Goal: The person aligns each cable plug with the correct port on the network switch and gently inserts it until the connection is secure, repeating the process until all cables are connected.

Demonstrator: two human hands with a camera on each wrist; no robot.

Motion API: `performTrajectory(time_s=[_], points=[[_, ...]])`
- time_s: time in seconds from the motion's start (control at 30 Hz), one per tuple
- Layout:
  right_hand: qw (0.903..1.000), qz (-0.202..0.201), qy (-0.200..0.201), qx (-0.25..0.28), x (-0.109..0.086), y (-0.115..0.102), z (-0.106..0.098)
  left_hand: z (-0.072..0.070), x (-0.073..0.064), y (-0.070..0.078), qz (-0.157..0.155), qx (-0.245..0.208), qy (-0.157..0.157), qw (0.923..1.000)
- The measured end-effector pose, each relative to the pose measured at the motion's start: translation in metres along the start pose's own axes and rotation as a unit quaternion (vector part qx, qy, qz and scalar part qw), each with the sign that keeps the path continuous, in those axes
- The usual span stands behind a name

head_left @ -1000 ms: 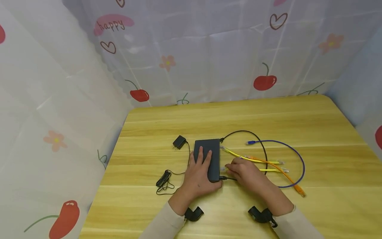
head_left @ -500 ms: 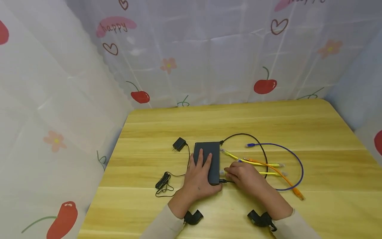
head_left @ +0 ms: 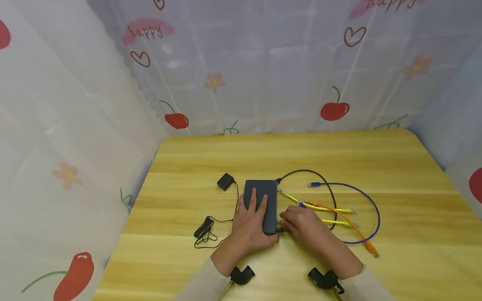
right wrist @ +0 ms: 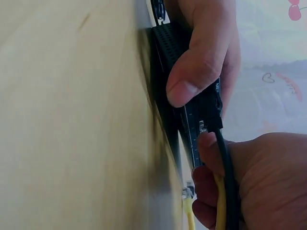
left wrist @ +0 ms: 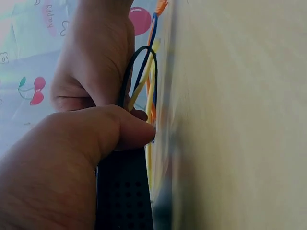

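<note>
A flat black network box [head_left: 270,213] lies on the wooden table. My left hand [head_left: 248,228] holds it, fingers spread across the top and the thumb [left wrist: 139,132] on its near end. My right hand [head_left: 306,225] pinches a yellow network cable [head_left: 333,221] by its plug end. In the right wrist view the cable's clear plug [right wrist: 202,126] is right at the ports on the box's right side. A black plug [head_left: 280,230] sits in that side beside it, its black cable [right wrist: 229,177] running along the right hand. The fingertips partly hide the yellow cable's plug end.
Another yellow cable [head_left: 342,210], an orange cable [head_left: 344,215] and a blue cable [head_left: 376,209] overlap on the right. A black cable plug [head_left: 278,181] meets the box's far corner. A power adapter [head_left: 226,182] and its bundled cord [head_left: 205,229] lie left. Patterned curtains [head_left: 263,83] surround the table.
My right hand has edged left toward the box with the yellow cable. The orange and blue cables have shifted slightly left too. My left hand keeps its hold on the box.
</note>
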State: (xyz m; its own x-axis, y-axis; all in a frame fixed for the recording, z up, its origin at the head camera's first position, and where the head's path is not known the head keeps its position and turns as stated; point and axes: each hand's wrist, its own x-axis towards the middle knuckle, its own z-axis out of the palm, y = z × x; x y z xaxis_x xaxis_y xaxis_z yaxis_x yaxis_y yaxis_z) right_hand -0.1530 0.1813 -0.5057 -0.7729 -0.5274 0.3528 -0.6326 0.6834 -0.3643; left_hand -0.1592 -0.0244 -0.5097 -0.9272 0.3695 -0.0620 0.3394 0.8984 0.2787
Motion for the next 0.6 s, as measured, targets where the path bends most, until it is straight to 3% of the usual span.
performTrajectory(time_s=[0.23, 0.43, 0.6], points=[[0.9998, 0.003, -0.018, 0.009, -0.0002, -0.002, 0.0071, -0.0002, -0.0032, -0.0011, -0.002, 0.016, -0.011, 0.9998], [0.9999, -0.011, -0.006, -0.002, -0.0003, -0.0026, 0.0108, -0.0014, -0.0018, 0.0, 0.007, 0.022, -0.011, 0.9997], [0.9996, 0.015, -0.022, -0.008, -0.0012, -0.0029, 0.009, -0.0021, 0.0004, 0.0016, 0.004, 0.019, -0.01, 0.9998]])
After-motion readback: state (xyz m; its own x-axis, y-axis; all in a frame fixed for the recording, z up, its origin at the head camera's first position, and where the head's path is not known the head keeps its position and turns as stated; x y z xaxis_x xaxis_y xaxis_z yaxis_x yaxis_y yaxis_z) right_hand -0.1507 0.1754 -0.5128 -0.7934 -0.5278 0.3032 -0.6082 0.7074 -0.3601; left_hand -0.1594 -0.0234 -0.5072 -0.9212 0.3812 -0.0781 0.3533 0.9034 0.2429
